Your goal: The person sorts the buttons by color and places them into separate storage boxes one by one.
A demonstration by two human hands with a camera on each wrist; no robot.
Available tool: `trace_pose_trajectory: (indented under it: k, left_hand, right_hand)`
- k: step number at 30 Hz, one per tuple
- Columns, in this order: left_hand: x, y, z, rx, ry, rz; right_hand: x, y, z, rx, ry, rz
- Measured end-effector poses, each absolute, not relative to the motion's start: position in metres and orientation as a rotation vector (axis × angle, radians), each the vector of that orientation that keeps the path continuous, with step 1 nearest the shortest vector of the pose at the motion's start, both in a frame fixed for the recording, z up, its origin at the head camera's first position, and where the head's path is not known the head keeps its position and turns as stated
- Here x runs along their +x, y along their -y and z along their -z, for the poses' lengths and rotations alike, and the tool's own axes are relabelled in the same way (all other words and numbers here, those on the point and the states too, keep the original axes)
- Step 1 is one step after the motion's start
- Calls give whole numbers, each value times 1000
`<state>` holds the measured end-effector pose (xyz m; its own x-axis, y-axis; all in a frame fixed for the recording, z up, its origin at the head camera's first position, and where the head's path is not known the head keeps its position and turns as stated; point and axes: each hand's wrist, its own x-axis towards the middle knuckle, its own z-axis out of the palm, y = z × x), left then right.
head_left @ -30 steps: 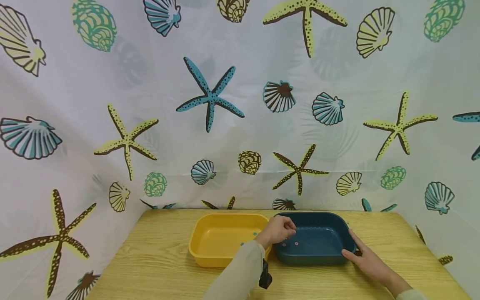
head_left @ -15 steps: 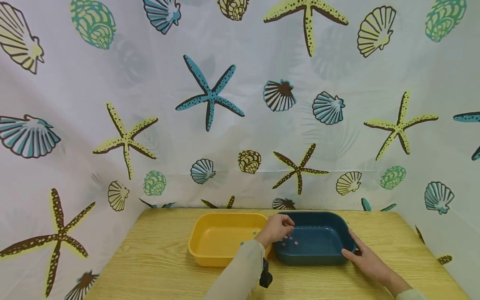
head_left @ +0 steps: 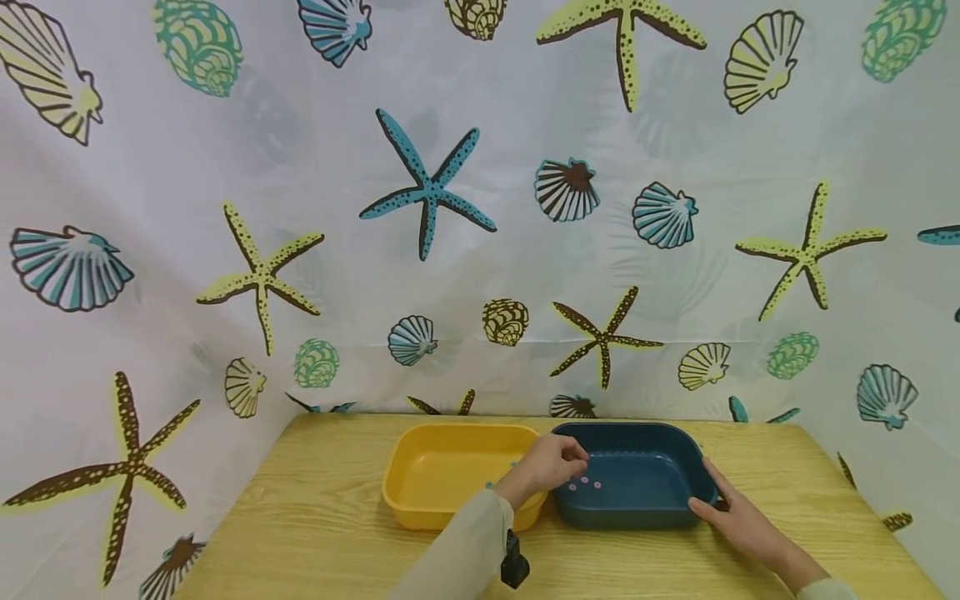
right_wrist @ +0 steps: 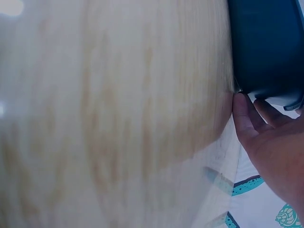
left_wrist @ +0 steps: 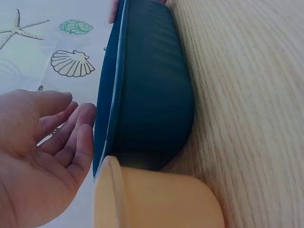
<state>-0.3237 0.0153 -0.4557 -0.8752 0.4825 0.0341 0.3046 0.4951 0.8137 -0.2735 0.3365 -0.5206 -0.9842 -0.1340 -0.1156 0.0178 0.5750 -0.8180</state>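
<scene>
A dark blue tray (head_left: 637,483) stands beside a yellow tray (head_left: 427,467). My left hand (head_left: 552,462) hovers over the blue tray's left end, palm inward. In the left wrist view its fingers (left_wrist: 85,142) are curled with the thumb close to them; I cannot tell if something tiny is between the tips. Below it in the blue tray lie several small pink discs (head_left: 584,480) with dark centres. Small teal pieces (head_left: 514,465) are in the yellow tray, partly behind my left arm. My right hand (head_left: 738,517) rests against the blue tray's right end, thumb at the front corner, fingers extended.
Both trays sit on a light wooden table (head_left: 315,500), near its back edge. A white curtain (head_left: 480,250) with printed shells and starfish surrounds it at the back and sides. A black device (head_left: 514,560) is strapped to my left wrist.
My left hand has shifted slightly above the blue tray's left end, and more pink discs show beneath it. The right hand stays in place; the head view has moved a little.
</scene>
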Motion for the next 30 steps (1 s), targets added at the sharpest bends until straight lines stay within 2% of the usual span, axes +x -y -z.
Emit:
trace_pose_trajectory:
  k: [22,30]
  left_hand:
    - [-295,43,457,759,-2552,-1288]
    - [-281,67,460,776,-2603,-1244]
  right_hand:
    - [-272,-349,514,-37,-2627,1381]
    - [-264,-348,510,-61,-2795,1279]
